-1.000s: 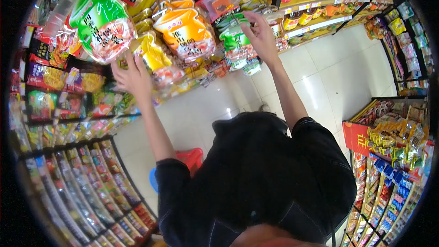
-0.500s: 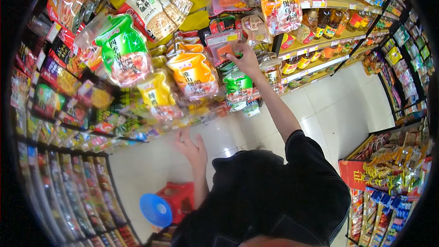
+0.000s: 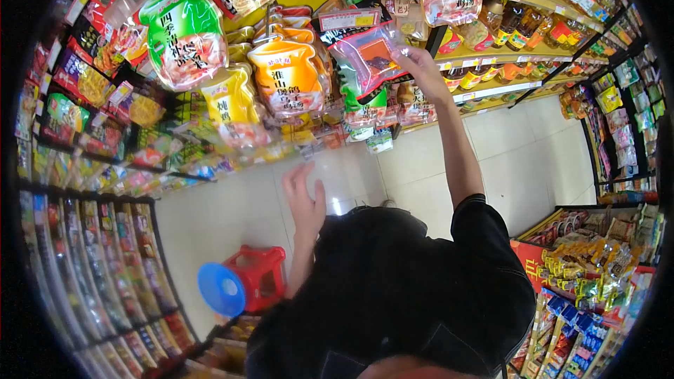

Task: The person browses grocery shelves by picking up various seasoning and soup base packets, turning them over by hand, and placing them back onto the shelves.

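My right hand (image 3: 423,74) pinches the right edge of a clear-windowed packet (image 3: 368,56) with red-brown contents and a black lower edge, in front of the hanging bags. Behind and below that packet is a green bag (image 3: 365,114), partly covered. My left hand (image 3: 305,200) is lower, over the floor, its fingers apart and nothing in it. Orange bags (image 3: 286,77), a yellow bag (image 3: 232,102) and a large green bag (image 3: 184,31) hang to the left of the packet.
Shelves of bottles (image 3: 523,28) stand at the upper right. A red stool (image 3: 263,277) and a blue basin (image 3: 220,289) are on the tiled floor (image 3: 498,147) at the lower left. Packed racks (image 3: 91,260) line the left, and a snack display (image 3: 597,267) the lower right.
My right hand has closed on the clear-windowed packet, which now sits lower and in front of the green bag. My left hand has come down from the bags and is open.
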{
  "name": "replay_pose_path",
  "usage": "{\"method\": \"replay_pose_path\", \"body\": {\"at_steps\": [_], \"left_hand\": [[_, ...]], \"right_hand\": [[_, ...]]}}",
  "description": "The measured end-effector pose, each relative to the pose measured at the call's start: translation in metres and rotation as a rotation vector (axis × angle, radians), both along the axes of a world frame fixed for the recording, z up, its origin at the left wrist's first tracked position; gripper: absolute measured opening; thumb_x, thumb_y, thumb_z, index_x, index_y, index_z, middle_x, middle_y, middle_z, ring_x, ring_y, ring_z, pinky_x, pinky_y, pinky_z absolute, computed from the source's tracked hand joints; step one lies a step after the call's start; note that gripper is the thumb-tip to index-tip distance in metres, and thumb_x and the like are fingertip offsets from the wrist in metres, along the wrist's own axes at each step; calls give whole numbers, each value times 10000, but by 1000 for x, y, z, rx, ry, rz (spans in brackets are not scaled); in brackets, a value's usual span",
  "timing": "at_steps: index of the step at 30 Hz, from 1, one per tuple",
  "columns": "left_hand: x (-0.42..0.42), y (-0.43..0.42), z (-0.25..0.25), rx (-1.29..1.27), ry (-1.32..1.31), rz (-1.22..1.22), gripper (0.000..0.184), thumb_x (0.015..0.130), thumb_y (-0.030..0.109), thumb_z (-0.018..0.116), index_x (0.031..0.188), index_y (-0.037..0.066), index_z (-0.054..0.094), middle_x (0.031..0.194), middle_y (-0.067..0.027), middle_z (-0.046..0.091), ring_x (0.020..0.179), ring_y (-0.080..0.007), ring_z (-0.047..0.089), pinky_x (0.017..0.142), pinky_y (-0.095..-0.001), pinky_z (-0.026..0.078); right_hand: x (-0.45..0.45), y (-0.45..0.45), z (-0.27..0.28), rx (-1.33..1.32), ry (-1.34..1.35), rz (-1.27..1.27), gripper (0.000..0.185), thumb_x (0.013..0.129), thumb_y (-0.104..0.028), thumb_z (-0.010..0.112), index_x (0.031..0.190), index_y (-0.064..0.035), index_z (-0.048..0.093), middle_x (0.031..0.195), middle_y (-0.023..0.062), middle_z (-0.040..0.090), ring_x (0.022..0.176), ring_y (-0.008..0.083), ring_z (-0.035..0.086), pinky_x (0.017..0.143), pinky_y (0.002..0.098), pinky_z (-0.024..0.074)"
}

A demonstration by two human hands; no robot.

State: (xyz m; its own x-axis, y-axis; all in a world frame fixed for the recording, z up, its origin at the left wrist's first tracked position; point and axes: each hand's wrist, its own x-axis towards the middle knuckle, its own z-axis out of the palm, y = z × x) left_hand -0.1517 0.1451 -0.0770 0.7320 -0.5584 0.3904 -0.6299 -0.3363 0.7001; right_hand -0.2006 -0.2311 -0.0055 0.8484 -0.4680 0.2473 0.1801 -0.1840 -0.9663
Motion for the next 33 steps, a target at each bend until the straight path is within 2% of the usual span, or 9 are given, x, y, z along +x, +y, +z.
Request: {"method": "replay_pose_path", "body": {"at_steps": [5,9,14,17,24,27,29,31,33], "left_hand": [[27,-21,35,-142,68,-41,298,948,75,596,1241,22,611,1128,-154,616,1075,-300,598,947,-375,469],[49,-48,91,-217,37,-129,253,971,105,618,1208,20,635,1033,-129,657,938,-225,645,840,-332,511],[41,-97,152,-213,258,-238,260,967,100,673,1211,14,654,1005,-54,674,858,-82,624,786,-239,503],[61,-119,170,-271,365,-425,246,948,111,711,1173,17,677,963,-36,692,842,-56,623,790,-206,497],[113,-184,244,-203,243,-594,188,908,94,738,1082,23,738,979,-38,749,859,-73,662,800,-227,516],[146,-215,273,-244,350,-621,242,901,150,769,1105,21,745,991,-55,760,877,-87,687,807,-241,542],[178,-238,282,-321,428,-642,258,899,120,769,1131,13,729,1021,-74,755,910,-125,707,812,-259,569],[188,-251,295,-291,314,-551,453,886,166,786,1286,-1,652,1144,-91,722,986,-148,667,880,-275,526],[171,-257,307,-378,421,-547,412,871,162,803,1209,-30,669,1052,-82,727,932,-170,674,841,-302,547]], "right_hand": [[-32,-4,-1,-61,107,70,370,1000,-309,652,1189,6,692,1037,7,692,1009,80,580,935,282,454],[-64,26,-2,-19,185,192,368,981,-253,674,1215,31,674,1174,46,649,1020,120,601,961,297,460],[-85,76,-2,-112,16,127,322,935,-216,721,1133,33,669,997,50,588,867,126,572,744,289,493],[-87,77,19,-380,46,42,304,925,-214,726,1085,35,657,936,59,541,797,135,545,655,284,468],[-57,73,47,-438,-94,-95,297,978,-248,666,1108,20,658,949,62,553,797,138,574,642,286,495],[-54,82,41,122,-253,-145,276,1036,-227,582,1153,12,656,984,50,572,809,121,606,668,261,514],[-69,78,25,133,-237,-178,285,1079,-215,496,1182,-2,655,935,31,584,792,107,622,675,249,522],[-87,77,-3,224,-181,-203,302,1088,-225,472,1176,-4,659,896,28,582,774,106,616,668,249,519],[-100,77,-39,238,-134,-190,316,1093,-238,455,1167,-13,663,877,23,579,763,103,609,661,255,521]]}}
